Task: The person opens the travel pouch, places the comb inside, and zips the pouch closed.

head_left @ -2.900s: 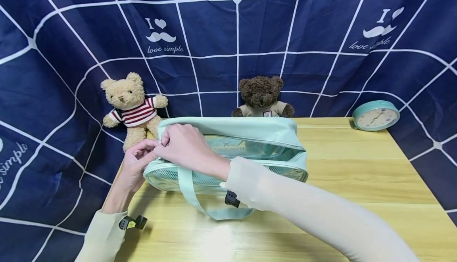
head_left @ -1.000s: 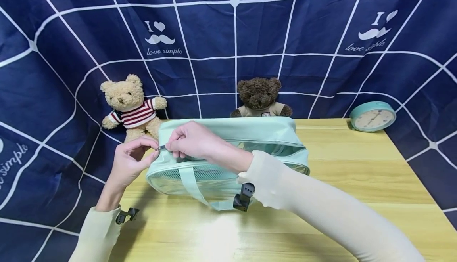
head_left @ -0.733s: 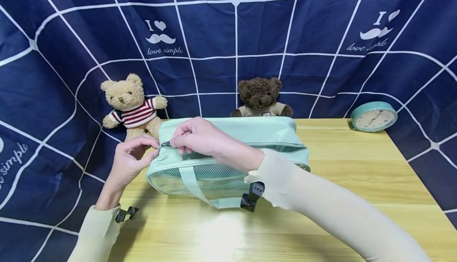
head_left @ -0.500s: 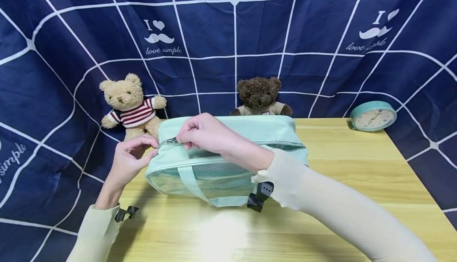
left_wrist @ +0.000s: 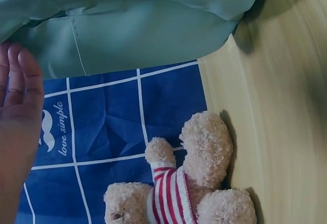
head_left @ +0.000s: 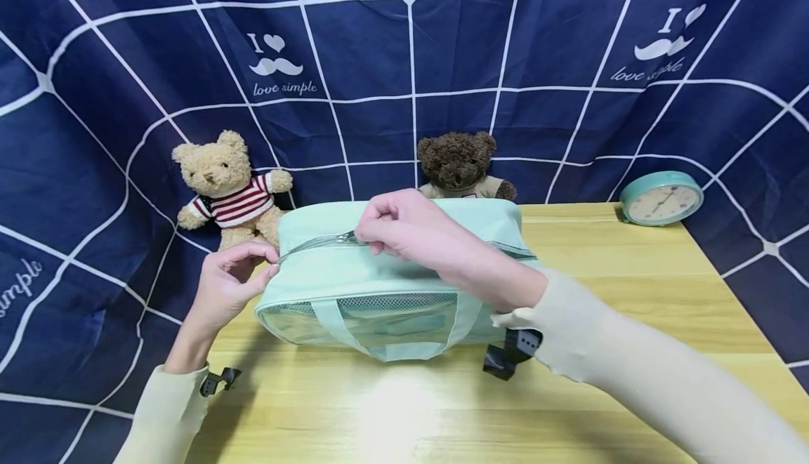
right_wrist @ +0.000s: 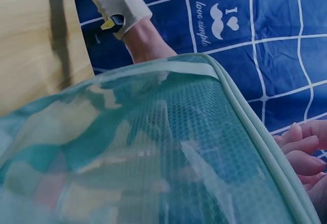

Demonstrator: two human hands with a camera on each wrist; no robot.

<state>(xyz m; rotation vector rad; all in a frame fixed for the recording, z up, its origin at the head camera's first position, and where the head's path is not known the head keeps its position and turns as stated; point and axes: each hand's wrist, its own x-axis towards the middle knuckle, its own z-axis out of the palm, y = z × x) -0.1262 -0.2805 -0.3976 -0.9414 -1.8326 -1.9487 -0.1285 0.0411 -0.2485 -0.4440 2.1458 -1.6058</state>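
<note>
A mint-green bag (head_left: 373, 271) with a clear, mesh-lined front stands on the table. My left hand (head_left: 227, 285) pinches the bag's left end, where the zipper starts. Thumb and fingers of my right hand (head_left: 417, 229) hold the zipper pull (head_left: 345, 237) near the middle of the top. Left of the pull the zipper (head_left: 310, 245) lies closed; to its right a narrow gap shows past the wrist. In the left wrist view the fingertips of my left hand (left_wrist: 20, 81) are at the bag's edge. The right wrist view shows the clear panel (right_wrist: 168, 147) close up.
A cream teddy bear (head_left: 230, 190) in a striped top sits behind the bag's left end. Behind the bag is a brown teddy bear (head_left: 456, 162). A green round clock (head_left: 661, 199) stands at the table's (head_left: 619, 309) back right, before a navy grid cloth (head_left: 360, 43).
My right hand has drawn the zipper pull from the bag's left end rightward to about the middle, and the wide opening has narrowed. My left hand stays at the left end.
</note>
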